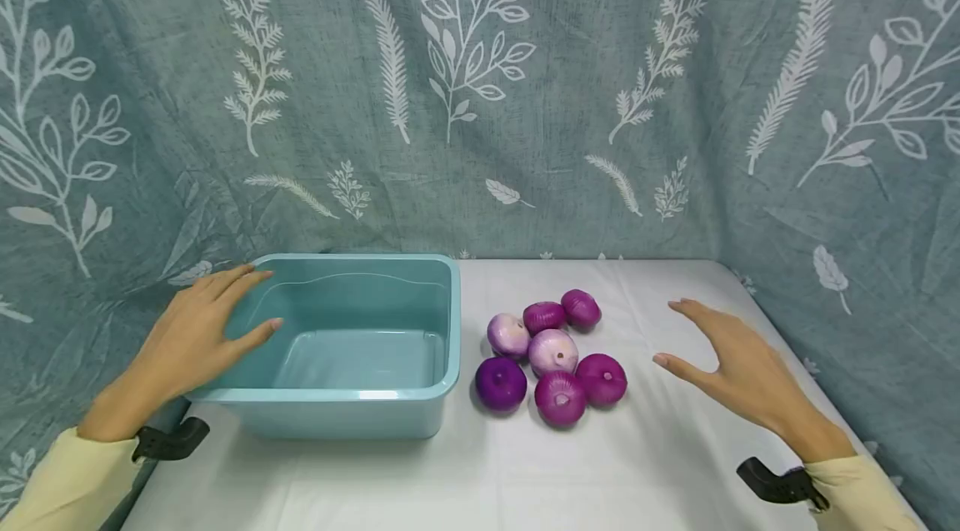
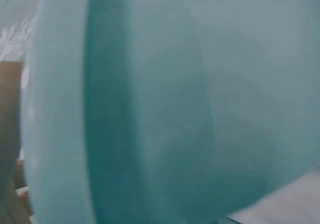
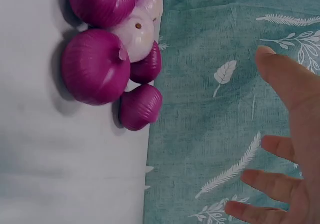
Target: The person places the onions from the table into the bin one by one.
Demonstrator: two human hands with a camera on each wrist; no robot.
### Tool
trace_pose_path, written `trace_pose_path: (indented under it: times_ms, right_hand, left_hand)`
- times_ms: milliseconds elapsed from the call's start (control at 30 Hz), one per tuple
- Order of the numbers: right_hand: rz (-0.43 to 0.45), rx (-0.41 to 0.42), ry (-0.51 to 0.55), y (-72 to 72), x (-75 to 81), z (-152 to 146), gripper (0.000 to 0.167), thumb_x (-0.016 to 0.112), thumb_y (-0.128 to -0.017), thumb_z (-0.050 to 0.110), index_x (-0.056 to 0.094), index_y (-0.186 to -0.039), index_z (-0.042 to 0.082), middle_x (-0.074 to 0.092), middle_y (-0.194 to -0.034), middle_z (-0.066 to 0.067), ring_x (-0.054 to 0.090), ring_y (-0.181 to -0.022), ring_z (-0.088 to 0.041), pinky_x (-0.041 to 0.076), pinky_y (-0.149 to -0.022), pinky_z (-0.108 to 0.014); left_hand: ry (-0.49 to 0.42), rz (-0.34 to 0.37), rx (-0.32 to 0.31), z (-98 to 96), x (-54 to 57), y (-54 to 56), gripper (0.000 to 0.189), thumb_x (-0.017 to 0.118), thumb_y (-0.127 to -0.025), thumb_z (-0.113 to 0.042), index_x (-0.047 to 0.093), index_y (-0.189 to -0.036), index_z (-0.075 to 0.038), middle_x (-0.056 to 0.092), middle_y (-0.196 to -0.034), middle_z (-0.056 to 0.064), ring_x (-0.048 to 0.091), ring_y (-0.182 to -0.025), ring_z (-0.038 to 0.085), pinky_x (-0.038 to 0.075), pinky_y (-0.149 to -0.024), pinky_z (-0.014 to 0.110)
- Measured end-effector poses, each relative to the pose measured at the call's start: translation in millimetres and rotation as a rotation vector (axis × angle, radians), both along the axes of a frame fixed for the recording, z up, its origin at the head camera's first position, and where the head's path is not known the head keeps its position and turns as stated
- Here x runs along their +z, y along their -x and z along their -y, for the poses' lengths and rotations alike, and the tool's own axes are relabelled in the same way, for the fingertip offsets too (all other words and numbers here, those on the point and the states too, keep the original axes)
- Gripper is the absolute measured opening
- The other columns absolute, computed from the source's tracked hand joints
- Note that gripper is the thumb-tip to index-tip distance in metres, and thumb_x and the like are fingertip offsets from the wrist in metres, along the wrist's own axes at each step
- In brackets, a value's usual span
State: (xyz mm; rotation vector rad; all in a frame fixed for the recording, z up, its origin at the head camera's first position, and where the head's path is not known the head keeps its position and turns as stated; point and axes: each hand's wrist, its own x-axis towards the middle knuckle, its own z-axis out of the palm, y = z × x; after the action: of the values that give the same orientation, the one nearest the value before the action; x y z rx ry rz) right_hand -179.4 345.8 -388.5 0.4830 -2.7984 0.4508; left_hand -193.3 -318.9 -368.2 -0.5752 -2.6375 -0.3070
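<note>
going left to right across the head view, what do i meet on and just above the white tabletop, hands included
left hand → blue-green tub → group of seven purple onions → right hand

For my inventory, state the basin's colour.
The basin is pale blue-green, clearest in the head view.
</note>
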Motion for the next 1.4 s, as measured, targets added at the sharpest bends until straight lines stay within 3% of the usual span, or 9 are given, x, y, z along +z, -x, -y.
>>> trace_pose_path:
  times_ms: [67,167,367,533,667,967,1067,1200,1400]
  right_hand:
    - [0.024,-0.001,0.008,-2.6,-4.0,3,0.078,0.073,-0.090,0.060,0.052,-0.151,0.016,0.056,-0.145,-0.015,0.052,-0.128,-0.041,0.043,-0.096,-0.065]
    - [0.064,0.010,0.016,-6.1,-10.2,6,0.076,0.070,-0.091,0.062,0.053,-0.151,0.019,0.058,-0.143,-0.010,0.052,-0.126,-0.037,0.045,-0.093,-0.064]
    - [0.115,0.042,0.029,-10.6,-21.7,14,0.073,0.070,-0.090,0.064,0.054,-0.149,0.025,0.058,-0.142,-0.006,0.052,-0.126,-0.034,0.047,-0.091,-0.064]
    - [0.109,0.077,0.032,-11.8,-30.9,20,0.073,0.072,-0.088,0.064,0.055,-0.148,0.026,0.059,-0.141,-0.006,0.053,-0.124,-0.032,0.049,-0.091,-0.063]
    - [0.097,0.102,0.048,-11.0,-40.4,22,0.073,0.076,-0.087,0.062,0.055,-0.147,0.026,0.058,-0.142,-0.005,0.055,-0.123,-0.031,0.050,-0.091,-0.062]
    - [0.100,0.129,0.089,-5.3,-65.2,25,0.074,0.077,-0.085,0.062,0.056,-0.146,0.026,0.057,-0.141,-0.002,0.060,-0.115,-0.026,0.053,-0.086,-0.053]
    - [0.110,0.127,0.107,-3.0,-72.3,26,0.076,0.079,-0.084,0.061,0.056,-0.146,0.024,0.057,-0.140,-0.002,0.060,-0.113,-0.027,0.053,-0.084,-0.051]
    - [0.125,0.121,0.132,1.3,-79.6,27,0.079,0.081,-0.083,0.058,0.055,-0.147,0.020,0.057,-0.139,-0.003,0.061,-0.112,-0.028,0.055,-0.085,-0.048]
    - [0.134,0.140,0.176,9.1,-91.2,28,0.079,0.086,-0.081,0.052,0.056,-0.146,0.019,0.060,-0.136,-0.005,0.064,-0.108,-0.028,0.058,-0.085,-0.045]
  left_hand:
    - [-0.085,-0.027,-0.001,8.4,-1.1,1.0,0.064,0.081,-0.089,-0.034,0.059,-0.142,-0.006,0.053,-0.142,0.026,0.048,-0.126,0.054,0.038,-0.092,0.073]
    - [-0.210,0.028,0.034,22.6,-2.3,-0.5,0.056,0.080,-0.091,-0.028,0.061,-0.138,-0.005,0.053,-0.141,0.027,0.047,-0.125,0.054,0.039,-0.090,0.070]
    - [-0.397,0.298,0.095,52.3,-9.2,-4.3,0.061,0.068,-0.102,-0.034,0.047,-0.153,-0.009,0.043,-0.150,0.027,0.049,-0.122,0.047,0.045,-0.087,0.061]
    - [-0.514,0.431,0.105,71.5,-21.2,-6.4,0.062,0.059,-0.106,-0.038,0.037,-0.161,-0.018,0.041,-0.153,0.017,0.052,-0.120,0.012,0.052,-0.085,0.041]
    - [-0.585,0.462,0.053,82.9,-35.7,-8.1,0.056,0.056,-0.109,-0.031,0.037,-0.161,-0.021,0.044,-0.150,0.002,0.049,-0.115,-0.007,0.050,-0.084,0.020]
    - [-0.707,0.540,-0.114,87.2,-52.6,-13.4,0.055,0.046,-0.112,-0.017,0.028,-0.164,-0.020,0.043,-0.149,-0.008,0.046,-0.125,-0.005,0.048,-0.087,0.018]
    - [-0.712,0.587,-0.127,86.7,-52.9,-12.4,0.056,0.045,-0.112,-0.018,0.026,-0.165,-0.021,0.041,-0.150,-0.010,0.043,-0.126,-0.006,0.049,-0.088,0.024]
    - [-0.703,0.649,-0.129,86.1,-53.6,-11.9,0.057,0.044,-0.113,-0.021,0.025,-0.166,-0.023,0.035,-0.154,-0.009,0.039,-0.126,-0.008,0.048,-0.095,0.050]
    - [-0.788,0.750,-0.143,86.4,-54.5,-14.2,0.060,0.043,-0.113,-0.019,0.019,-0.167,-0.028,0.017,-0.167,0.008,0.029,-0.138,0.004,0.026,-0.099,0.081]
